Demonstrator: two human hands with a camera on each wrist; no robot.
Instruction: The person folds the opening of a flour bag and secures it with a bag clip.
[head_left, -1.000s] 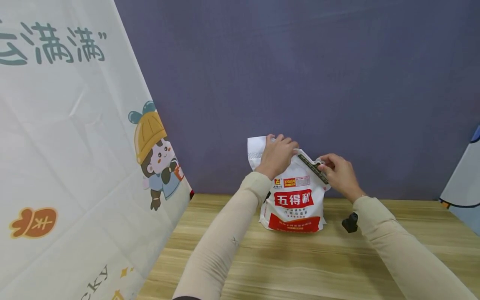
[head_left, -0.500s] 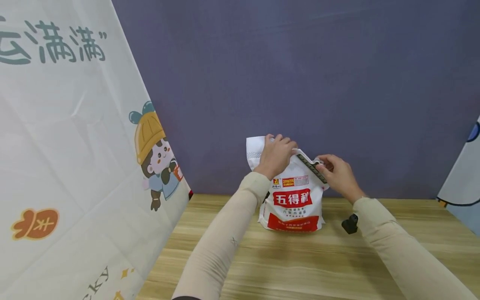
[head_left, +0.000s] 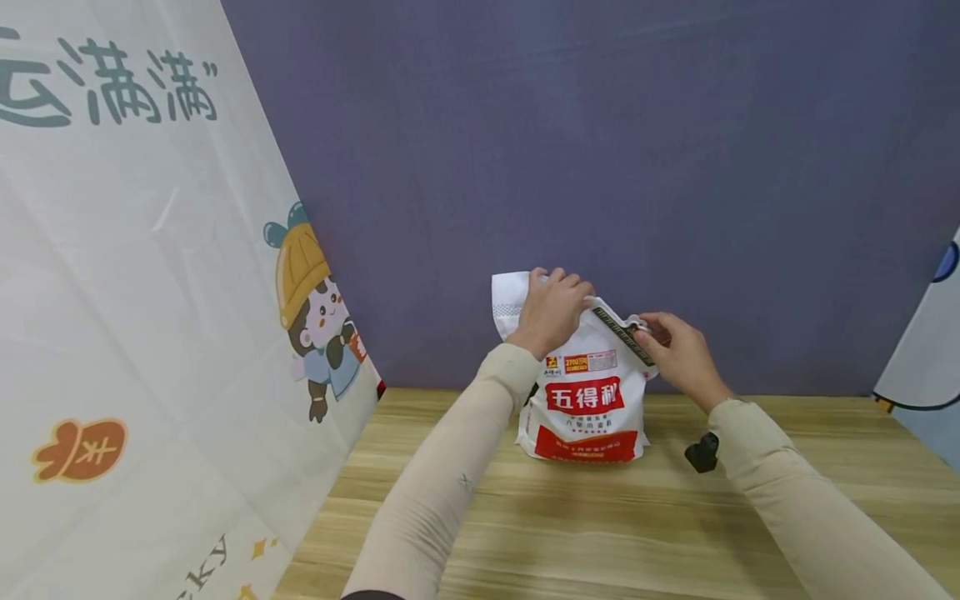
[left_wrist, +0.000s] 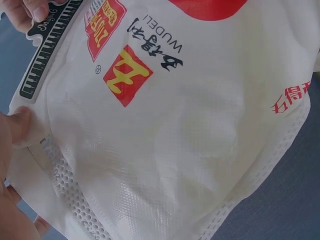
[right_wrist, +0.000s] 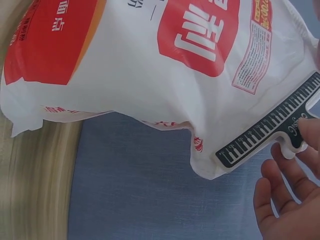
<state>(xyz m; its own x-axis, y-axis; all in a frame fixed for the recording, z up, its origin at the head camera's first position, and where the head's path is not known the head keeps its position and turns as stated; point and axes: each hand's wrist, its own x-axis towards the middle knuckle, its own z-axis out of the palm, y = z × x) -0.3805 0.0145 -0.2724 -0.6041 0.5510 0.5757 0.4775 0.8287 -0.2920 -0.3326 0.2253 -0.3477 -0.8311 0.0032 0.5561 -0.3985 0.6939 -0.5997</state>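
Note:
A white and red flour bag (head_left: 585, 396) stands upright on the wooden table, its top slanting down to the right. My left hand (head_left: 553, 308) grips the bag's upper edge, the thumb (left_wrist: 20, 122) pressing the near side in the left wrist view. Along the right part of that top edge sits a bag clip (head_left: 622, 335) with black-and-white piano keys and the word "Music". With thumb and index finger, my right hand (right_wrist: 292, 195) pinches the clip's handle in the right wrist view. The other fingers are bent beside it, off the bag. The white top corner (head_left: 508, 304) sticks out left of my left hand.
A blue-grey cloth wall (head_left: 600, 150) rises close behind the bag. On the left hangs a white sheet (head_left: 150, 292) with cartoon prints. The wood-grain table (head_left: 570, 533) spreads in front. Beside my right sleeve is a small black object (head_left: 702, 452).
Both hands keep their holds on the bag and the clip, almost unmoved. The head view has shifted slightly.

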